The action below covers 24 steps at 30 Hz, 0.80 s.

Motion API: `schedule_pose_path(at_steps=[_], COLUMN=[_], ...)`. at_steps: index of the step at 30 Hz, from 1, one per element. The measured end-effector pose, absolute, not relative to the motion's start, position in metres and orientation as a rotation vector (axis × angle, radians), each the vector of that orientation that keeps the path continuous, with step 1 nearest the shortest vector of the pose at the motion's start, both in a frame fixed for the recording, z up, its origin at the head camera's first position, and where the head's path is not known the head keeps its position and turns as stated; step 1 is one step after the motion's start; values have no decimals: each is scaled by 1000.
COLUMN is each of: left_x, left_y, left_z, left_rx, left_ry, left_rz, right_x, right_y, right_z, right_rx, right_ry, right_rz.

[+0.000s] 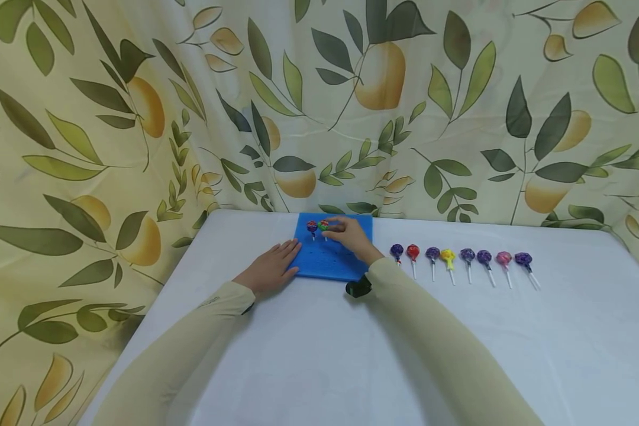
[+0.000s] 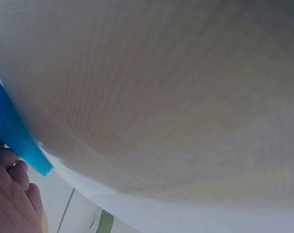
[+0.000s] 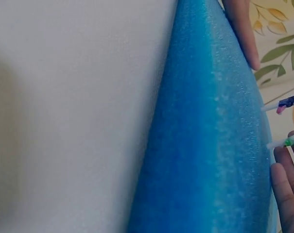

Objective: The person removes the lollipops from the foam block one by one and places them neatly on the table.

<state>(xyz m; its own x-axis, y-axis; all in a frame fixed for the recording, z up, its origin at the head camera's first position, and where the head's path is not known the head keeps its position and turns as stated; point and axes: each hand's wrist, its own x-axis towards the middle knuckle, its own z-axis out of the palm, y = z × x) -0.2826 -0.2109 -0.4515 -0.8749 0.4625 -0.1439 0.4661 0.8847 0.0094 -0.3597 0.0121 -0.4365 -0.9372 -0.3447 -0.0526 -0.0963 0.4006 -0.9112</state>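
A blue foam board [image 1: 325, 260] lies on the white table, its top dotted with small holes. Two lollipops stand upright in it near the back: a dark purple and red lollipop [image 1: 312, 227] and a green and red lollipop [image 1: 322, 226]. My right hand [image 1: 351, 236] pinches the green one by its wrapped head; its white stick meets the board. In the right wrist view, the right fingers [image 3: 285, 187] are beside the green wrapper [image 3: 293, 140]. Fingers straight, my left hand [image 1: 268, 269] rests on the board's left edge.
Right of the board, several lollipops lie in a row, among them a red lollipop [image 1: 413, 251], a yellow lollipop [image 1: 448, 258] and a pink lollipop [image 1: 503, 259]. A small black device [image 1: 359, 287] is at my right cuff. A fruit-patterned curtain [image 1: 330, 130] hangs behind the table.
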Motion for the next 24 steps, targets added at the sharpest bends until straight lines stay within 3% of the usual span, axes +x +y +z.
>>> schedule_pose_path(at_steps=[24], left_x=[-283], left_y=[-210], left_z=[-450], left_rx=[726], left_ry=[2899], left_rz=[-36], right_x=[-364], right_y=[6], right_z=[-440], right_rx=[-253], right_ry=[2407], right_rz=[-1568])
